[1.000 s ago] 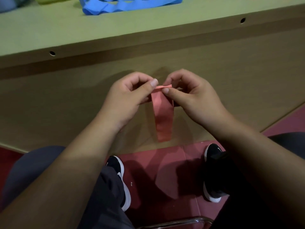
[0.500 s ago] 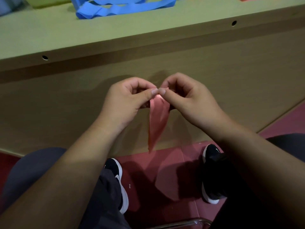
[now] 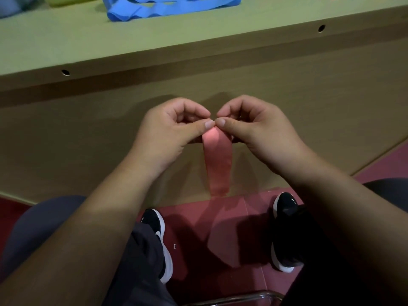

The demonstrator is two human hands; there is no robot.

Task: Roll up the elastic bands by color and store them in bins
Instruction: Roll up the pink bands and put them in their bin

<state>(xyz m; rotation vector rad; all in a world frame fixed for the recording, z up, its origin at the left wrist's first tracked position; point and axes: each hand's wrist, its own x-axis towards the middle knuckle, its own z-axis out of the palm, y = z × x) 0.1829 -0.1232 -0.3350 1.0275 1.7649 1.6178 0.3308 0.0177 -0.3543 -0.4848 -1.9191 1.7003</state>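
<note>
Since the frame half a second earlier, the salmon-pink flat elastic band (image 3: 217, 164) is hanging broad and flat, where it was hanging twisted and narrowing to a point; both hands are keeping much the same station. The left hand (image 3: 167, 133) and the right hand (image 3: 260, 129) are meeting thumb tip to thumb tip, fingers curled inward, and both are pinching the upper end of the band between thumb and fingers. How much of the band is already rolled inside the pinch is hidden by the fingers. The free length is dangling straight down in front of the brown wooden front panel (image 3: 88, 133) of the table, its lower end reaching about level with the panel's bottom edge, above the dark red floor (image 3: 231, 217). On the pale green table top (image 3: 88, 45), well apart from the hands, a loose heap of blue elastic bands (image 3: 159, 7) is lying at the far edge of view. Below, two black shoes with white soles (image 3: 159, 237) are resting on the floor.
</note>
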